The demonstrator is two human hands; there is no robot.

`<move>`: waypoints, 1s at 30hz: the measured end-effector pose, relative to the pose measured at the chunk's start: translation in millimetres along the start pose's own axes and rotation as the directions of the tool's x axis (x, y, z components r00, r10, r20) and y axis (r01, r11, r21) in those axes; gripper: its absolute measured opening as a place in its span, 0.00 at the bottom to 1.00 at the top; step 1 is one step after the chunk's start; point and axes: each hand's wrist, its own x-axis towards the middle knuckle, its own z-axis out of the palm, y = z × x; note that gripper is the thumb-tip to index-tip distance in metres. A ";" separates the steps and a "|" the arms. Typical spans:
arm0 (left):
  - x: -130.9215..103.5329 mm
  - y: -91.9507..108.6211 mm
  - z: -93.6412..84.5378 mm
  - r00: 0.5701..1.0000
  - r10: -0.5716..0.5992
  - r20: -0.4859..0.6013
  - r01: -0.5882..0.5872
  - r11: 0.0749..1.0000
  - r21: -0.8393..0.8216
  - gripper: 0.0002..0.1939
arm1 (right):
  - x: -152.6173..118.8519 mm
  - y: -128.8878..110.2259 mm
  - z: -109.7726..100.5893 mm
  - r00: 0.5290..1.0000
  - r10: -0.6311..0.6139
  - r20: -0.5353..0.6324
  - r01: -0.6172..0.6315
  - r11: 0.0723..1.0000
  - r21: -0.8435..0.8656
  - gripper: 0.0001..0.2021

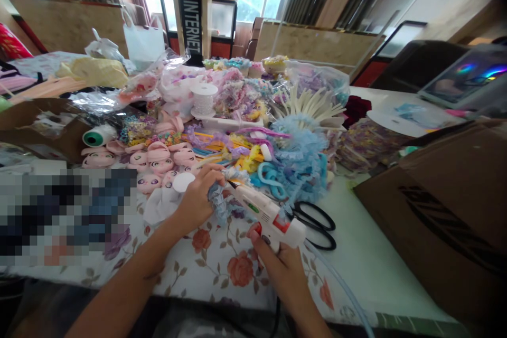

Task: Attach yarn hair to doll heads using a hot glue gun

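Observation:
My right hand (279, 264) is wrapped round the handle of a white hot glue gun (263, 211) with red parts. The gun's dark nozzle points up and left, close to the fingers of my left hand (202, 195). Those fingers are closed on a light blue ruffled trim (218, 203), which bunches beside the nozzle. Whether the tip touches the trim I cannot tell. Black-handled scissors (317, 227) lie right of the gun, their blades hidden. White fabric with a round white disc (184, 182) rests just left of my left hand.
Several pink doll heads (158, 156) lie behind my left arm. Beyond are a pile of blue ruffled trim (303, 150), pipe cleaners and a white spool (204, 97). A cardboard box (443, 211) stands at right. A pale cord runs off the floral tablecloth (198, 274).

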 end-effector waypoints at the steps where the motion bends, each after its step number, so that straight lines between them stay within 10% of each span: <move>1: -0.3 -0.6 0.3 1.000 0.001 0.007 -0.001 1.000 0.004 0.05 | 0.6 0.8 -0.4 1.000 -0.004 0.007 0.004 1.000 -0.010 0.15; 30: 0.5 -0.7 0.8 1.000 0.008 0.018 -0.008 1.000 -0.024 0.06 | 2.5 2.9 -6.6 1.000 -0.023 0.011 0.024 0.992 -0.124 0.17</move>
